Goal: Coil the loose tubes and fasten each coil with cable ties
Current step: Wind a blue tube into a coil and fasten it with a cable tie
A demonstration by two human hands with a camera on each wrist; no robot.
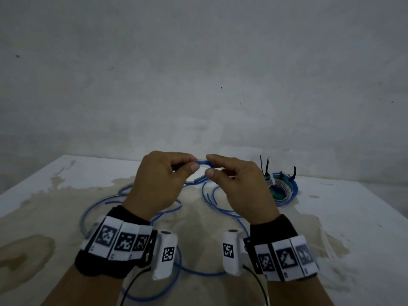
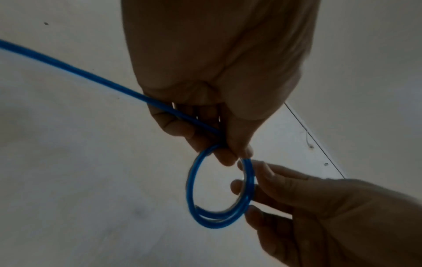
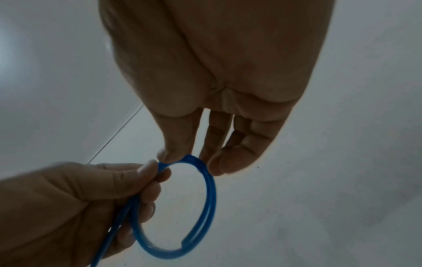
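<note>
From above, my left hand [image 1: 157, 184] and my right hand [image 1: 240, 186] cover most of the small blue tube loop [image 1: 204, 162]; only a short arc shows between my fingertips. The loose blue tubing [image 1: 198, 271] on the table [image 1: 364, 208] runs under my wrists and out of sight. On my left wrist view the tube's tail [image 2: 68, 66] is cut by the left edge. How the black cable ties [image 1: 266, 167] fasten the finished coil [image 1: 281, 191] is too small to tell

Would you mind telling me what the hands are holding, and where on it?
Both hands hold one blue tube, bent into a small loop. The left hand pinches the loop's top; the right hand pinches the side next to it.
</note>
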